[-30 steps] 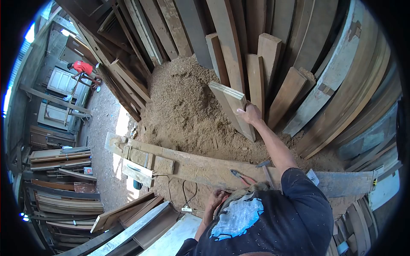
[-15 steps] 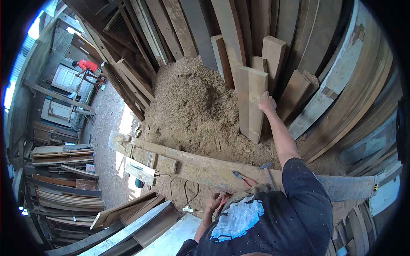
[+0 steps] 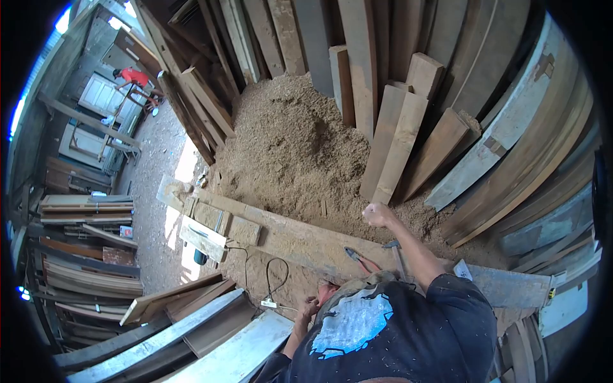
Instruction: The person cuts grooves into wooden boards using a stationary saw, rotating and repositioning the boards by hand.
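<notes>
My right hand point(image 3: 381, 215) is closed above the sawdust, just below the foot of a leaning light wooden board point(image 3: 402, 147); no object shows in it. Beside that board leans a second plank point(image 3: 382, 143), their edges against each other. Close to my body, my left hand point(image 3: 308, 309) has curled fingers next to a red item point(image 3: 327, 292), partly hidden by my shirt; what it grips is unclear. Red-handled pliers point(image 3: 361, 260) and a hammer point(image 3: 396, 255) lie on the long plank point(image 3: 300, 241) in front of me.
A sawdust heap point(image 3: 294, 140) fills the ground ahead, with many boards leaning behind it. A power strip point(image 3: 269, 304) and cable lie left of me. Stacked timber point(image 3: 92, 274) stands at left. A person in a red shirt point(image 3: 135, 76) bends over a stand far off.
My right hand has come off the leaning board and moved down toward me. The board now tilts back against the wood behind. My left hand stays near my body.
</notes>
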`<state>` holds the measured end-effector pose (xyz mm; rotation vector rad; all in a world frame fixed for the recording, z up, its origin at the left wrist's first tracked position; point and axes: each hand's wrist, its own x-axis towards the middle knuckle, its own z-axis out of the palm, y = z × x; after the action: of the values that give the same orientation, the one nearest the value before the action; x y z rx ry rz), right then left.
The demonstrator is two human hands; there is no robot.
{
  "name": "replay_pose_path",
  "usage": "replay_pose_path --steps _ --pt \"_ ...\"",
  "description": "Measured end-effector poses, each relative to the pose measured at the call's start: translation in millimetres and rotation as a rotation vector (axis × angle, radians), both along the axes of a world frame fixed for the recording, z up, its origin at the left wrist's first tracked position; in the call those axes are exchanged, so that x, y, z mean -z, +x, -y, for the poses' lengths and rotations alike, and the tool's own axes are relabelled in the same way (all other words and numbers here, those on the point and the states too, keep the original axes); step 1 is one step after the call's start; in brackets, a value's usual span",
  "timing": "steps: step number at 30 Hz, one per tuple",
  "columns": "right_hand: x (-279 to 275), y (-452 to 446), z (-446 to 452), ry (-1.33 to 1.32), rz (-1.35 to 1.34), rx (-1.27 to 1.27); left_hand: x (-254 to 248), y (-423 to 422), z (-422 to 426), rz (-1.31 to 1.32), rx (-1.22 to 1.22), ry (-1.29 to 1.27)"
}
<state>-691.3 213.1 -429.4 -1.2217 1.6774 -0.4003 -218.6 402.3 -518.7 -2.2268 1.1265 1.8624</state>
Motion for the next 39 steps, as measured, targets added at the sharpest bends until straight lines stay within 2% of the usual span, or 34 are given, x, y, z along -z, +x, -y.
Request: replay_pose_path --steps 1,3,6,9,11,15,18,20,23,25,27,29,30,31,34,37,39 --pt "-8.3 8.8 -1.8 0.004 0.159 0.057 1.8 -0.1 -7.1 -0.038 -0.049 -0.019" --pt "-74.2 33.2 -10.4 0.026 0.475 0.163 4.6 -5.7 -13.8 -0.022 -0.045 -0.003" --pt "-149.5 75.7 -13.5 -0.099 0.762 0.027 10.2 -8.4 -27.3 0.031 -0.072 -0.017" --pt "-246.9 119.9 -20.6 -0.184 0.938 -0.282 23.1 -11.0 -46.6 0.088 -0.041 -0.089" --pt "-309.9 149.8 -34.2 -0.127 1.288 -0.476 34.7 -14.5 -63.1 0.133 -0.12 -0.151" --pt "-404.6 227.1 -61.5 -0.152 2.04 -1.087 23.1 -16.6 -83.1 0.119 -0.354 -0.148" --pt "-444.7 287.3 -124.6 -0.028 2.521 -0.887 22.6 -12.3 -105.0 0.105 -0.493 -0.164" --pt "-451.9 319.7 -150.8 0.161 2.538 -0.86 30.7 -2.0 -124.6 0.123 -0.562 -0.196" --pt "-437.1 362.0 -112.7 -0.043 2.024 -1.431 58.9 10.5 -167.1 0.2 -0.725 -0.28" --pt "-418.8 394.8 -108.2 0.11 1.739 -1.771 45.1 18.4 -183.1 0.126 -0.889 -0.213" --pt "-379.2 432.8 -118.5 0.213 1.445 -1.793 39.1 27.1 -209.4 0.132 -0.996 -0.171" --pt "-338.7 460.6 -137.1 0.494 0.946 -1.527 45.0 44.1 -232.7 0.237 -1.054 -0.16" --pt "-307.7 481.0 -147.3 0.411 0.868 -1.455 42.6 59.6 -243.9 0.195 -1.131 -0.098" --pt "-272.3 503.1 -157.6 0.325 0.793 -1.381 44.4 75.8 -258.6 0.275 -1.17 -0.069" --pt "-171.5 548.3 -171.2 0.28 0.505 -1.374 47.3 135.5 -312.5 0.471 -1.286 0.0" --pt "-108.6 577.9 -176.1 0.166 0.247 -1.533 5.9 215.1 -362.4 0.696 -1.33 0.01" --pt "-67.5 588.6 -173.9 0.115 0.095 -1.616 -3.2 273.1 -396.6 0.841 -1.372 0.01"
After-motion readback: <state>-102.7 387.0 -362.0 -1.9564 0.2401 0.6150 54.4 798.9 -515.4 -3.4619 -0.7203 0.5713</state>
